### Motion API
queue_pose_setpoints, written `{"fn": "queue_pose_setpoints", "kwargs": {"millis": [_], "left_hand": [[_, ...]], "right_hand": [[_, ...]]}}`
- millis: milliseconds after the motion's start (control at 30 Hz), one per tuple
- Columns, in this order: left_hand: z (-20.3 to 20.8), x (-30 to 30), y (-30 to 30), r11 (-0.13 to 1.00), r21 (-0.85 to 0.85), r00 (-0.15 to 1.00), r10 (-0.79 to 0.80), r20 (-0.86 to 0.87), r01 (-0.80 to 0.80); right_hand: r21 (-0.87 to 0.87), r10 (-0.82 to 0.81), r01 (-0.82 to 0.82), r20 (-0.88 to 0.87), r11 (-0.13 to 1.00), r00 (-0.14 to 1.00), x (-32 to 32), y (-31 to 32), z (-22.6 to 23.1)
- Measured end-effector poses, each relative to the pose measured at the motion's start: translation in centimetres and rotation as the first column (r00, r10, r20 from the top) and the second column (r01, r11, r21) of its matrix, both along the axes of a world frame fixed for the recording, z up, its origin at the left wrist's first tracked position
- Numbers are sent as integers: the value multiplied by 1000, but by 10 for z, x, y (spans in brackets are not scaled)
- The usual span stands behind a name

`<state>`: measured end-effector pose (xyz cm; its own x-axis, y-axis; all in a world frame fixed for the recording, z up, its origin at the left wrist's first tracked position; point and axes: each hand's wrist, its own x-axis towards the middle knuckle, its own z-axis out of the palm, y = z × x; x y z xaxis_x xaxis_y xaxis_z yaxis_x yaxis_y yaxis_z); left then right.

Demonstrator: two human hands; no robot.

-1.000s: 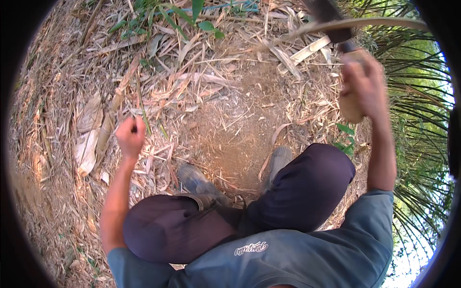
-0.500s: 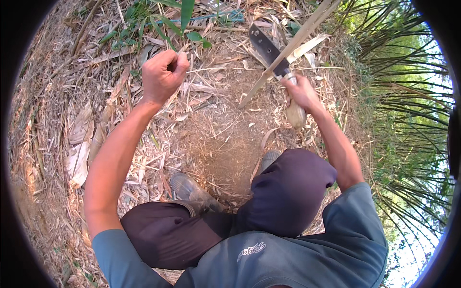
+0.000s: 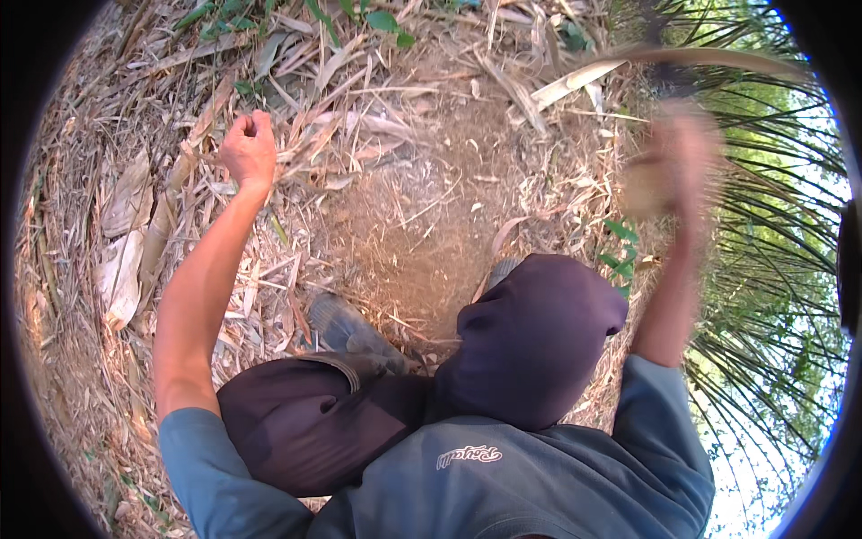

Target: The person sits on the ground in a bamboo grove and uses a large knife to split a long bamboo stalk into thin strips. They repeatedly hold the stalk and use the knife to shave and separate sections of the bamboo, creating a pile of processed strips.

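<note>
My right hand [image 3: 687, 148], smeared by motion, is raised at the right, wrapped round the pale handle [image 3: 648, 187] of a machete. Its dark blade [image 3: 669, 58] points away from me and is badly blurred. A long, pale brown strip [image 3: 718, 57], perhaps split bamboo, crosses by the blade; whether it touches the metal I cannot tell. Over the litter at the left, my left hand [image 3: 250, 151] is curled closed, and nothing shows in its fingers.
Dry leaves and husks [image 3: 126, 269] cover the ground around a patch of bare soil [image 3: 413, 242]. My boot [image 3: 350, 328] is planted below it. Long thin stems and foliage [image 3: 763, 180] fill the right side, and green leaves [image 3: 620, 247] stand near my right knee.
My right hand has swung the machete up and to the right, and the pale strip has moved right as well. My left hand has drawn left, still closed.
</note>
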<state>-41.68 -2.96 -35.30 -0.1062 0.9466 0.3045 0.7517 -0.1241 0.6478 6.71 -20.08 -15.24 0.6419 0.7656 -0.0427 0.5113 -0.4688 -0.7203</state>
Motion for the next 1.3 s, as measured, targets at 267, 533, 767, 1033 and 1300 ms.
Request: {"fn": "queue_pose_setpoints", "kwargs": {"millis": [267, 533, 767, 1033, 1300], "left_hand": [[58, 107, -31, 923, -44, 885, -351, 306, 381], [90, 191, -97, 207, -557, 590, -387, 709, 804], [63, 198, -114, 164, -586, 583, 74, 809, 793], [63, 206, -133, 279, -703, 742, -54, 668, 654], [58, 197, -119, 219, -700, 719, -14, 695, 680]], "right_hand": [[-370, 26, -153, -327, 916, 945, -83, 2, -113], [-88, -55, -5, -669, 996, 741, -152, 23, -125], [-109, -61, -15, -656, 994, 753, -172, 12, -148], [66, 208, -290, -844, 955, 495, -111, -26, -156], [-304, 132, -97, 96, 948, 987, 140, 50, -259]]}}
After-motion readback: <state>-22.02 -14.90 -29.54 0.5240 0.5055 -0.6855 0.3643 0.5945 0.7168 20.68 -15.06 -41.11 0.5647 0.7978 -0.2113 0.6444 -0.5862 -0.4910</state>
